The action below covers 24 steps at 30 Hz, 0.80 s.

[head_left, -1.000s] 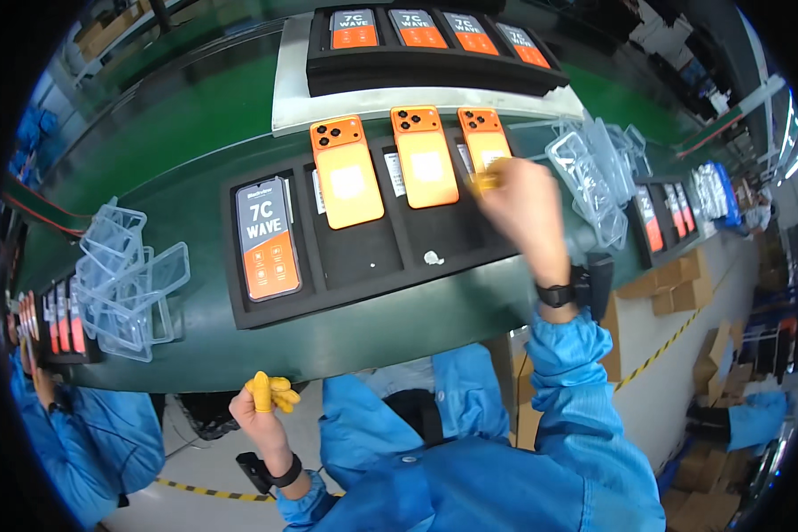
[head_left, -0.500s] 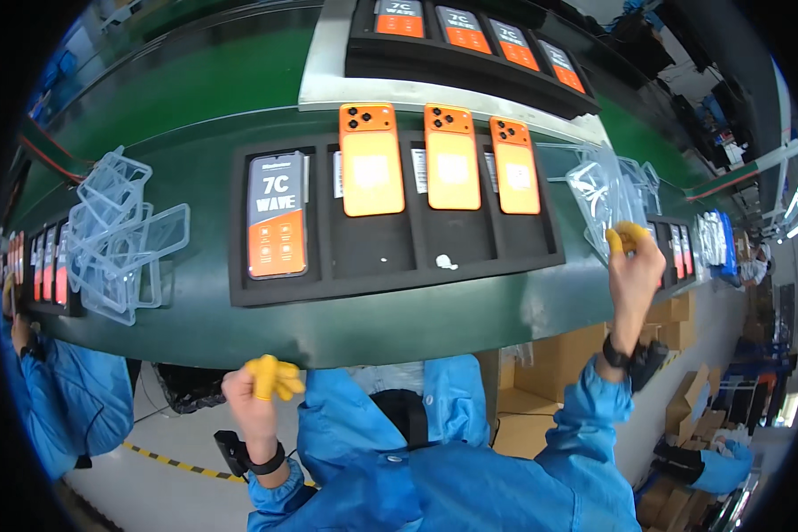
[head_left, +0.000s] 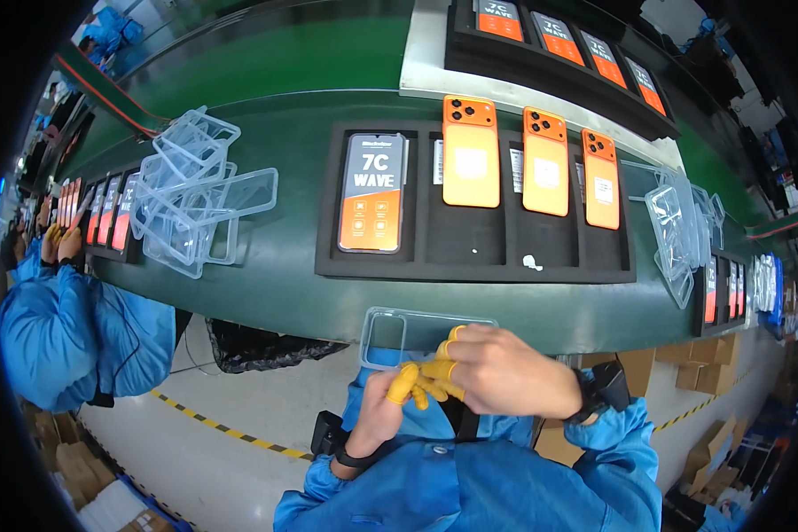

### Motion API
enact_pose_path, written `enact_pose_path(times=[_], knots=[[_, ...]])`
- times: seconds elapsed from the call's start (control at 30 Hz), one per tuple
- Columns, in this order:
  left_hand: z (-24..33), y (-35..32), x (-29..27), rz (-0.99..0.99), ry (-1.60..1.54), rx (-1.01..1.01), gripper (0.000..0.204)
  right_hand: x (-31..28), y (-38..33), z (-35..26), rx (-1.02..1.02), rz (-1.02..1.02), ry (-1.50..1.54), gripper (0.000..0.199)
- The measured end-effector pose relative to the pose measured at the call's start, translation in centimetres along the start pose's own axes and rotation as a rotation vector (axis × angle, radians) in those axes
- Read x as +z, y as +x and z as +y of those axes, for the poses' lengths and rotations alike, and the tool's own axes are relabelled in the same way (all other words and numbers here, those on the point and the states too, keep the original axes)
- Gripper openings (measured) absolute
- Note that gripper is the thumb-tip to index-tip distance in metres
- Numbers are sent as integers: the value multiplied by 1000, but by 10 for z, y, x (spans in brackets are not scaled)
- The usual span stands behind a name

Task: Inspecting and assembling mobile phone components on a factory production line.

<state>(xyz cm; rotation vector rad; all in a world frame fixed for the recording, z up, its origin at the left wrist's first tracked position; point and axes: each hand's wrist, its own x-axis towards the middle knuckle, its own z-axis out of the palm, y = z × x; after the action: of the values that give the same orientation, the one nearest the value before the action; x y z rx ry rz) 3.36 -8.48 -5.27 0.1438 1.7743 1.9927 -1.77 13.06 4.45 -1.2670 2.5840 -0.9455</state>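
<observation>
A clear phone case (head_left: 386,332) is held level at the table's near edge, in front of my body. My right hand (head_left: 510,372), with yellow finger cots, is closed on its near side. My left hand (head_left: 383,406), also in yellow cots, pinches at the case's near edge, its fingertips meeting those of the right; the exact contact is partly hidden. Beyond them lies a black foam tray (head_left: 452,273) with a grey-and-orange phone (head_left: 370,199) in its left slot. Three orange phones, a left one (head_left: 471,160), a middle one (head_left: 545,168) and a right one (head_left: 601,186), lean over the other slots.
Loose clear cases (head_left: 186,213) are heaped on the left of the green table (head_left: 284,301), and another stack of cases (head_left: 674,230) lies right. A second foam tray (head_left: 541,66) with phones stands at the back. A co-worker's blue sleeve (head_left: 53,337) is at far left.
My right hand has brought a clear case from the right-hand stack to the front of my body. My left hand has moved right to meet it. The view has shifted left.
</observation>
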Motion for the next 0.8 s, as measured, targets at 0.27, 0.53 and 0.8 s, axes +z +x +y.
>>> enact_pose_path(times=[0.27, 0.53, 0.8], knots=[[-3, 0, 13, 54, -220, -45, 41, -63, 47, 107, 771, 630, -383, 35], [-21, 0, 5, 108, -199, -12, 41, -59, 76, 147, 923, 567, -500, 55], [-25, 0, 0, 118, -261, -28, 40, -39, 106, 137, 1001, 817, -401, 60]])
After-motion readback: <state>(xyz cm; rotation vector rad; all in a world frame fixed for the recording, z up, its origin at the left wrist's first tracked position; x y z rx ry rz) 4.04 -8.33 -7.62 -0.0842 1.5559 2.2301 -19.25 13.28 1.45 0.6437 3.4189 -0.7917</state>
